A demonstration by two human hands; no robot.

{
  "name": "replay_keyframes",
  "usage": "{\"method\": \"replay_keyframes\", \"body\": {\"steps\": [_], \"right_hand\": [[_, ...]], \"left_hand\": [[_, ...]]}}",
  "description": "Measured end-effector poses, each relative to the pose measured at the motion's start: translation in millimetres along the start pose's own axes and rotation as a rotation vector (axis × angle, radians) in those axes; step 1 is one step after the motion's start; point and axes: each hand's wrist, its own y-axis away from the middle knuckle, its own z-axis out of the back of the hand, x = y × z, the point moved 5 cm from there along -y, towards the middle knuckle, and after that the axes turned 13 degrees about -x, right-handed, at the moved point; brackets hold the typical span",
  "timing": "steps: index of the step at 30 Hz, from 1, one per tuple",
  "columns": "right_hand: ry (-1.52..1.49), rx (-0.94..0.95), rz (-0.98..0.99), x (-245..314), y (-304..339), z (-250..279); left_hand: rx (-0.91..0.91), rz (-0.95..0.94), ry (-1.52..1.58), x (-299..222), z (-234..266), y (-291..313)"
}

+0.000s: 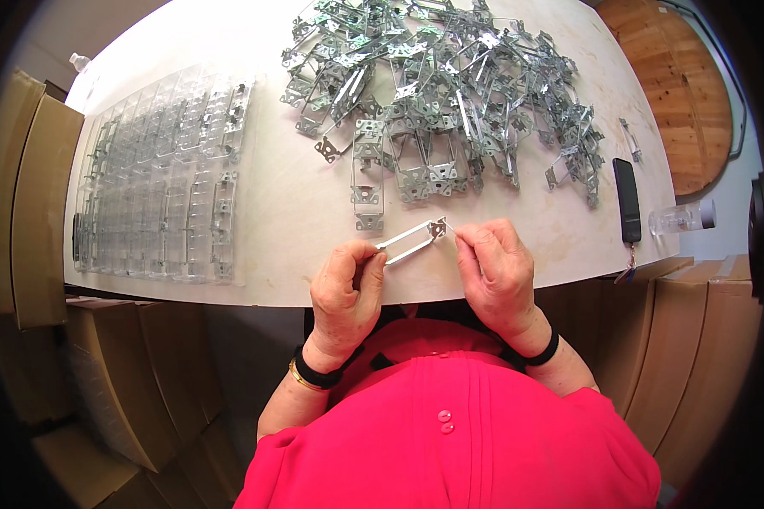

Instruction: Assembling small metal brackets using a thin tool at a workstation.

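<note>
Over the table's near edge, my left hand point(345, 293) pinches one end of a slim metal frame point(437, 229). Two parallel light-coloured bars form its long sides, and a small punched plate closes the far end, which points up and to the right. Close to that plate, my right hand point(499, 265) has thumb and fingertips pressed together. A thin pale sliver shows at those fingertips, too small to name. Just beyond my hands lies a similar metal frame point(368, 195), stretched out lengthwise from a large tangled heap of metal frames point(450, 85).
Clear plastic trays point(161, 178) holding metal parts cover the table's left side. At the right lie a black phone point(626, 199) with keys, a clear bottle point(683, 217) on its side, and a single metal piece point(631, 140). Cardboard boxes point(132, 373) stand below the table on both sides.
</note>
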Motion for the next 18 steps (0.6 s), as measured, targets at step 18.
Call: {"method": "replay_keyframes", "body": {"steps": [18], "right_hand": [[-0.016, 0.022, -0.008, 3.1, 6.5, 3.4]], "left_hand": [[0.003, -0.037, 0.006, -0.3, -1.1, 0.4]]}}
